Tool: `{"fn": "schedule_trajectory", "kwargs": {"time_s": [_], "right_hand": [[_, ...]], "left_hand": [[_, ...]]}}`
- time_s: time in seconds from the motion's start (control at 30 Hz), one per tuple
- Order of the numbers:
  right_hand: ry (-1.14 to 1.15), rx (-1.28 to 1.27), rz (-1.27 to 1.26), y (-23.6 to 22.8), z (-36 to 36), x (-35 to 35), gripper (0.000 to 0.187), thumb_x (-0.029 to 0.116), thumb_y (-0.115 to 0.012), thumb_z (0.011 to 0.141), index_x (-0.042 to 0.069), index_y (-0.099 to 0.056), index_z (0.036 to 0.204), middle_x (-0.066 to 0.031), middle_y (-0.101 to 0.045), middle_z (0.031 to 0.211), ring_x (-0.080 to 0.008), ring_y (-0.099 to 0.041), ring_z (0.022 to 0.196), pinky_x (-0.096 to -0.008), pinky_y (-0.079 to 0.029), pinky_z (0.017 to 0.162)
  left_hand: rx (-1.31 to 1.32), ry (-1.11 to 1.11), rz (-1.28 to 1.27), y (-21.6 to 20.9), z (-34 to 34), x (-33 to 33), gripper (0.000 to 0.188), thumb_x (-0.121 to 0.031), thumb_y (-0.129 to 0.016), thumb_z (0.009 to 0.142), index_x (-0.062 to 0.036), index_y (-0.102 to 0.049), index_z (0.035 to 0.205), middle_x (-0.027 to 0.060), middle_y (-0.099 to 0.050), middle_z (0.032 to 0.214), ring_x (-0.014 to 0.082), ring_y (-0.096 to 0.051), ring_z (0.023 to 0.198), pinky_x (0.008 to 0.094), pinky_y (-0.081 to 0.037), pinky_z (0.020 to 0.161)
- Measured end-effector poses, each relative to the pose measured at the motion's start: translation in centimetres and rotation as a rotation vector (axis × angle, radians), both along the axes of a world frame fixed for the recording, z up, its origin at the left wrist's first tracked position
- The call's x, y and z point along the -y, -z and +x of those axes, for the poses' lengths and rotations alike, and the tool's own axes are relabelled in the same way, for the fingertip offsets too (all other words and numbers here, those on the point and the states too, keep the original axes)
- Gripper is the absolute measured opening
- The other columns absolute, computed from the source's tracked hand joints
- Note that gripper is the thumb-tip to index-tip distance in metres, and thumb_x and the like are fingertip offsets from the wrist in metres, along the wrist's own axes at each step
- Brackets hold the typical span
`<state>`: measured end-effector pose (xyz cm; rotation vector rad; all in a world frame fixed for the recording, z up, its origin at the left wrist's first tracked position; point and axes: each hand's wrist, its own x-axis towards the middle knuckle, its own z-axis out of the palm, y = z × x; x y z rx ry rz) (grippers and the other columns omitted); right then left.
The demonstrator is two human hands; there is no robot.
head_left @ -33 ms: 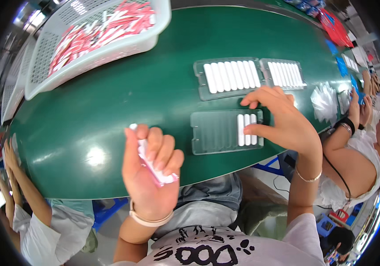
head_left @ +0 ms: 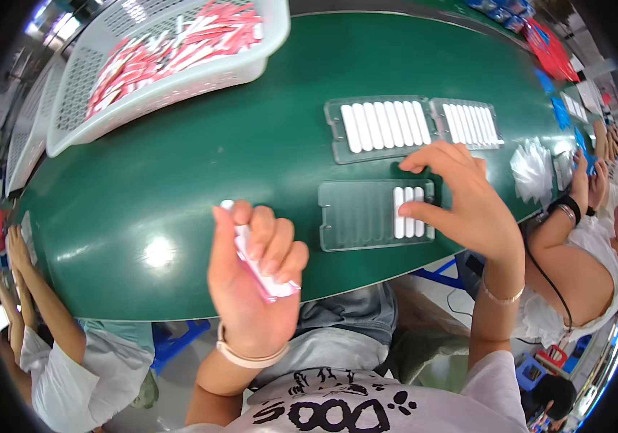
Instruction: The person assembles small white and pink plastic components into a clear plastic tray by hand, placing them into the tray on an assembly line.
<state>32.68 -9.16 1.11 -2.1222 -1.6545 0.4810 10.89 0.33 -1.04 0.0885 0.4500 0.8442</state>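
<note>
Left of the tray (head_left: 356,216), the left hand (head_left: 255,285) curls around a slanting white bundle (head_left: 242,245). Nearer, the half-open right hand (head_left: 471,206), gripping nothing visible, hangs its thumb over the tray's right-end sticks (head_left: 409,228), lying near-to-far.

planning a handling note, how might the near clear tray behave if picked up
The near tray looks like thin, clear plastic, so it is probably light and fairly stiff. Its white sticks sit only at the right end, so that end may dip when lifted.
</note>
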Motion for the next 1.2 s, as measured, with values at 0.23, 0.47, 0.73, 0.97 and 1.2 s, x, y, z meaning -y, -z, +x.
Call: {"fn": "schedule_trajectory", "kwargs": {"time_s": [0.23, 0.47, 0.73, 0.97, 1.2], "right_hand": [[-0.114, -0.109, 0.435, -1.2, -10.3, -0.2, 0.038, 0.023, -0.083, 0.058, 0.009, -0.069, 0.09, -0.002, -0.058, 0.085, -0.0181, -0.051, 0.071, -0.0308, -0.036, 0.064], [-0.01, -0.043, 0.586, 1.8, -12.7, -0.1, 0.022, 0.006, -0.072, 0.066, 0.006, -0.064, 0.085, -0.0013, -0.058, 0.083, -0.0162, -0.049, 0.064, -0.0301, -0.033, 0.057], [0.25, -1.119, 0.433, 1.8, -11.0, 1.9, 0.004, -0.001, -0.06, 0.083, 0.001, -0.058, 0.086, -0.0085, -0.06, 0.083, -0.0094, -0.057, 0.066, -0.0201, -0.039, 0.052], [0.285, -1.126, 0.465, 2.5, -11.2, 3.4, 0.01, 0.0, -0.06, 0.084, 0.0, -0.058, 0.094, -0.0091, -0.068, 0.083, -0.0101, -0.065, 0.071, -0.0195, -0.042, 0.053], [-0.247, -0.097, 0.771, 1.9, -7.9, 3.5, 0.025, 0.008, -0.063, 0.075, 0.001, -0.066, 0.098, -0.0067, -0.066, 0.089, -0.0192, -0.062, 0.074, -0.0269, -0.046, 0.057]], "left_hand": [[-0.152, -0.005, 0.022, -1.2, 1.2, 1.4, 0.029, -0.037, -0.034, 0.101, -0.0116, -0.041, 0.088, -0.0024, -0.033, 0.064, 0.0082, -0.03, 0.056, 0.0228, -0.03, 0.055], [-0.219, 0.029, 0.148, -0.8, 1.4, 1.4, 0.027, -0.034, -0.034, 0.101, -0.0119, -0.041, 0.087, -0.0025, -0.033, 0.062, 0.0077, -0.029, 0.056, 0.0235, -0.027, 0.053], [-0.249, 0.3, 0.388, -1.2, -0.5, 0.5, 0.032, -0.034, -0.031, 0.101, -0.0073, -0.043, 0.089, -0.002, -0.036, 0.063, 0.0064, -0.029, 0.054, 0.0226, -0.024, 0.049], [-0.559, 0.482, 0.688, -2.3, 0.1, 1.5, 0.019, -0.014, -0.046, 0.098, 0.0032, -0.054, 0.094, 0.0031, -0.058, 0.072, 0.0036, -0.048, 0.062, 0.0189, -0.04, 0.058], [-0.621, 0.589, 0.701, -2.3, 0.8, 1.9, 0.021, -0.015, -0.046, 0.098, 0.0029, -0.054, 0.091, 0.0015, -0.055, 0.071, 0.0024, -0.046, 0.062, 0.0189, -0.038, 0.055]]}}
